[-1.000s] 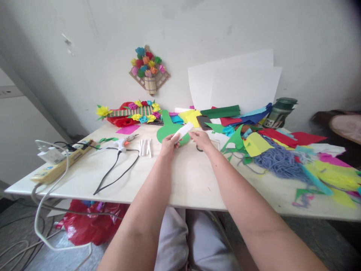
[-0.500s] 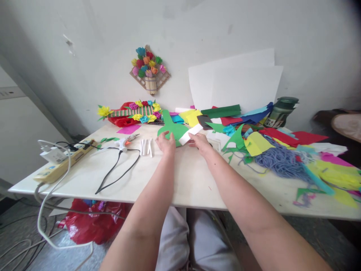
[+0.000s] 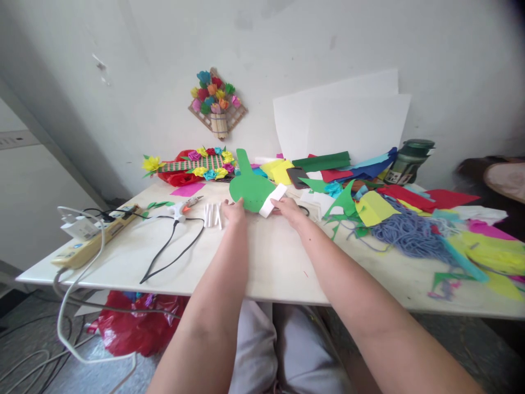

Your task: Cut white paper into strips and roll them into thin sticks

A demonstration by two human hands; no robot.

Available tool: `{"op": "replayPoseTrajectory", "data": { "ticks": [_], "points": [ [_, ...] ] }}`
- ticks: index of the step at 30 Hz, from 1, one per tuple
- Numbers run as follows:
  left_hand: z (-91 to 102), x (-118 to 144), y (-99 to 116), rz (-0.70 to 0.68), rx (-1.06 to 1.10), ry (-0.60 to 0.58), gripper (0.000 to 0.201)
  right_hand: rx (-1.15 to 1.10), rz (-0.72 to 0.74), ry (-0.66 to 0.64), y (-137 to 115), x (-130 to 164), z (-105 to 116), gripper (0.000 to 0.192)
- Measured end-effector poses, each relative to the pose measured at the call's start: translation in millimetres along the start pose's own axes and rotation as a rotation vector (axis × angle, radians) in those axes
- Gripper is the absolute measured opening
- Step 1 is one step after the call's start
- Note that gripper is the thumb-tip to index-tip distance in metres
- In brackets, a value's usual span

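A green cutout [image 3: 251,191], rounded with a long narrow neck pointing away from me, is held just over the table. My left hand [image 3: 235,210] is closed on its lower left edge, the thumb on top. At the right edge my right hand [image 3: 287,210] pinches a short white strip [image 3: 273,201], which overlaps the green piece; the fingers underneath are hidden. Several white sticks [image 3: 213,215] lie just left of my left hand. Further left rests a glue gun [image 3: 181,210] with a black cord.
A power strip [image 3: 94,235] with plugs and cables sits at the left. Behind lies a flower-trimmed craft piece [image 3: 197,164]. Coloured paper scraps [image 3: 373,209], blue yarn [image 3: 410,232] and a dark green bottle [image 3: 408,161] crowd the right side. A red plastic bag [image 3: 137,325] is below the table.
The green cutout has risen and turned to show more of its face. My left hand has shifted from over it to its lower left edge. The white strip is tilted more steeply.
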State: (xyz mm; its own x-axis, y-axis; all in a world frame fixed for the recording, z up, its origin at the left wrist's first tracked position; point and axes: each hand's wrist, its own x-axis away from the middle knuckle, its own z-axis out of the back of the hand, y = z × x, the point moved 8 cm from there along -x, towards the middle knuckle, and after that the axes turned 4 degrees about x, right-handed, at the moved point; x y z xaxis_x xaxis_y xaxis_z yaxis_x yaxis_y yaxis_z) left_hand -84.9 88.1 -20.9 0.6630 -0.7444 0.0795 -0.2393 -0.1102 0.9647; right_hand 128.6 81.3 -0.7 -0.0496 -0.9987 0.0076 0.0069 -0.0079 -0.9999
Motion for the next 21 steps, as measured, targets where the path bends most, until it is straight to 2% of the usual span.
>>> {"op": "replayPoseTrajectory", "data": {
  "ticks": [4,6,10,13,19,21],
  "points": [
    [-18.3,5,-3,0.065,0.195,-0.228,0.018,0.054,0.034,-0.017,3,-5,0,0.011],
    [-25.1,10,0,0.075,0.305,-0.306,0.013,0.110,0.075,0.023,1,-7,5,0.016],
    [-33.1,18,7,0.068,0.437,-0.393,0.020,0.214,0.219,0.253,-16,-8,28,0.023],
    [-39.6,26,8,0.081,0.454,-0.464,0.026,0.164,0.279,0.365,-25,-5,39,0.028],
    [-55.5,48,9,0.123,0.485,-0.671,0.039,-0.095,0.168,0.279,-20,-6,35,0.029],
    [-56.1,48,9,0.128,0.474,-0.690,0.041,-0.145,0.169,0.290,-19,-6,38,0.026]
  ]
}}
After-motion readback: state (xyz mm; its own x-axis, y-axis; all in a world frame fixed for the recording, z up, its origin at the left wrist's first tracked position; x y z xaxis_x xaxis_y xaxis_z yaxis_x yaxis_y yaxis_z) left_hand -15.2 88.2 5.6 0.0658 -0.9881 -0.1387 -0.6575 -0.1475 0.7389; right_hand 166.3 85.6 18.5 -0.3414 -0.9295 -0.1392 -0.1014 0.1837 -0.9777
